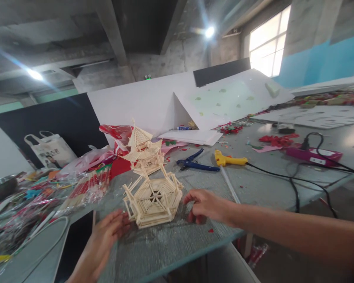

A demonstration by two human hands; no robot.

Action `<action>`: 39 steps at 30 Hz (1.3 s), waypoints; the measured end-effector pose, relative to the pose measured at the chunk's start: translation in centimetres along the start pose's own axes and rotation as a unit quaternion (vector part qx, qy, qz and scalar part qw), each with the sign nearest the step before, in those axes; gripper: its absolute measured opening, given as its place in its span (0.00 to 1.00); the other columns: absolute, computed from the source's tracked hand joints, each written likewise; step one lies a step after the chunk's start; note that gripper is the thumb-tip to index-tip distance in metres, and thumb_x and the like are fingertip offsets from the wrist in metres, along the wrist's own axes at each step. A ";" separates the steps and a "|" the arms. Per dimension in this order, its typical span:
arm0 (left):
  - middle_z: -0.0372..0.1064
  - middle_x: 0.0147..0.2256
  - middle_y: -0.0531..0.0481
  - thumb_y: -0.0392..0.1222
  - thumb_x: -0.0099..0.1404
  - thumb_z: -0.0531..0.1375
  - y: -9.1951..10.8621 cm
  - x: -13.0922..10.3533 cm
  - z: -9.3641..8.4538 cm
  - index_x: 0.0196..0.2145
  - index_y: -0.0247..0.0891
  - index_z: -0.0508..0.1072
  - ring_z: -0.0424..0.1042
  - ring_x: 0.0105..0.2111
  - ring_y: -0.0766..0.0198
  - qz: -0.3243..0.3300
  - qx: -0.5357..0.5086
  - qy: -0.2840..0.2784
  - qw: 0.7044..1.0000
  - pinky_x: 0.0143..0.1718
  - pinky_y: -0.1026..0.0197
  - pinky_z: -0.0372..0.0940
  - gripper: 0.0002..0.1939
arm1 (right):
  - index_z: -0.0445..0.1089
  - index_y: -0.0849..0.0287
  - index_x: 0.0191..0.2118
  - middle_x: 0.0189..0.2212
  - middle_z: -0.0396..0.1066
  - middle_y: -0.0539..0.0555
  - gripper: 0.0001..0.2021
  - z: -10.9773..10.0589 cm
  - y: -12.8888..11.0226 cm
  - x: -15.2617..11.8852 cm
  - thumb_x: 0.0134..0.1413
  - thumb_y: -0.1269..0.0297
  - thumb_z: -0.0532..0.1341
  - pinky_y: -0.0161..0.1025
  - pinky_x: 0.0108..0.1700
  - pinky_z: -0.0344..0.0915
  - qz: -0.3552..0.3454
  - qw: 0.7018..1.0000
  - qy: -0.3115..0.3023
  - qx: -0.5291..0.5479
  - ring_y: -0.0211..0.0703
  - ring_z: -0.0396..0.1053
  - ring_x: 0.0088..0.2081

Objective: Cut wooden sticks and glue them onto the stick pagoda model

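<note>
A wooden stick model (155,198) with a wide polygonal base and smaller roofed tiers behind it stands on the grey table (165,247). My left hand (110,230) is at the left side of the base, fingers spread and holding nothing; its fingertips are near the edge, and whether they touch is unclear. On the right, my right hand (205,206) is beside the base with its fingers bent and apart, nothing between them. Behind that hand lie blue-handled cutters (197,162) and a yellow glue gun (230,158) with a black cord.
Plastic bags and bundled sticks (90,188) pile up on the left, beside a dark flat panel (76,245). A purple power strip (312,155) with black cables lies on the right. White boards (141,102) stand behind. The table's front edge is close.
</note>
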State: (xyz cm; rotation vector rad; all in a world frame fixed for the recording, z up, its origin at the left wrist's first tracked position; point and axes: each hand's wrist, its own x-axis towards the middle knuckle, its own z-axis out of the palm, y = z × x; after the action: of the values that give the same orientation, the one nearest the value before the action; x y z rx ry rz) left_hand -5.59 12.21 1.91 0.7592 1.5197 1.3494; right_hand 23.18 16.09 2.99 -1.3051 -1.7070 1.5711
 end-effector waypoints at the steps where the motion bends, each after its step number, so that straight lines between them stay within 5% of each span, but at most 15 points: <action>1: 0.75 0.38 0.41 0.30 0.56 0.56 -0.1 -0.2 0.2 0.41 0.31 0.68 0.75 0.37 0.57 -0.010 -0.005 -0.007 1.000 0.40 0.59 0.70 0.13 | 0.63 0.63 0.39 0.23 0.70 0.50 0.20 0.2 -0.1 0.0 0.33 0.77 0.51 0.30 0.25 0.59 0.000 1.000 -0.005 0.006 0.32 0.62 0.20; 14: 0.76 0.35 0.39 0.27 0.55 0.58 0.3 -0.8 0.8 0.39 0.28 0.69 0.76 0.34 0.58 -0.004 -0.014 -0.047 0.999 0.39 0.59 0.69 0.12 | 0.61 0.62 0.36 0.19 0.69 0.50 0.18 2.0 -0.9 -0.7 0.32 0.76 0.50 0.30 0.26 0.58 0.004 0.996 -0.058 0.064 0.33 0.63 0.19; 21: 0.75 0.39 0.39 0.33 0.55 0.60 -0.4 -0.6 0.6 0.38 0.29 0.70 0.74 0.37 0.58 0.008 -0.034 -0.082 0.996 0.42 0.59 0.68 0.12 | 0.60 0.61 0.37 0.21 0.70 0.49 0.17 2.3 -1.4 -1.0 0.33 0.74 0.50 0.30 0.26 0.57 0.023 0.999 -0.035 0.027 0.33 0.65 0.21; 28: 0.72 0.42 0.39 0.43 0.50 0.62 0.6 -0.6 -1.2 0.40 0.31 0.70 0.72 0.40 0.56 0.102 0.082 -0.065 0.989 0.42 0.58 0.67 0.19 | 0.63 0.62 0.38 0.22 0.69 0.50 0.15 0.8 1.8 -1.9 0.40 0.72 0.51 0.30 0.24 0.55 -0.068 0.994 -0.044 -0.080 0.33 0.61 0.21; 33: 0.72 0.42 0.40 0.49 0.50 0.60 4.8 0.2 -3.2 0.40 0.32 0.69 0.71 0.41 0.55 0.245 0.214 -0.017 0.945 0.41 0.56 0.66 0.22 | 0.68 0.58 0.33 0.22 0.68 0.50 0.09 -0.2 2.2 -5.3 0.51 0.67 0.51 0.31 0.26 0.57 -0.120 0.965 0.000 -0.233 0.36 0.63 0.24; 36: 0.72 0.41 0.41 0.49 0.55 0.56 7.7 2.4 -3.6 0.43 0.31 0.68 0.72 0.40 0.58 0.349 0.330 0.018 0.877 0.42 0.56 0.66 0.22 | 0.69 0.56 0.32 0.25 0.69 0.51 0.09 -0.3 1.6 -6.4 0.53 0.66 0.52 0.33 0.30 0.60 -0.180 0.934 0.025 -0.308 0.38 0.66 0.27; 39: 0.73 0.40 0.43 0.45 0.58 0.54 9.5 5.9 -3.0 0.42 0.32 0.69 0.72 0.38 0.61 0.360 0.447 0.015 0.819 0.40 0.60 0.66 0.17 | 0.69 0.54 0.31 0.24 0.69 0.50 0.08 -0.2 1.8 -6.1 0.54 0.66 0.52 0.32 0.30 0.61 -0.215 0.914 0.024 -0.344 0.38 0.67 0.27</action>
State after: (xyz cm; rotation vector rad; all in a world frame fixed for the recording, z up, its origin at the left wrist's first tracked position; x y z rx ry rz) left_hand -11.74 18.25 9.60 2.0780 1.9921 1.0631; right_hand 26.60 10.73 2.89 -1.1154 -2.4237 0.6940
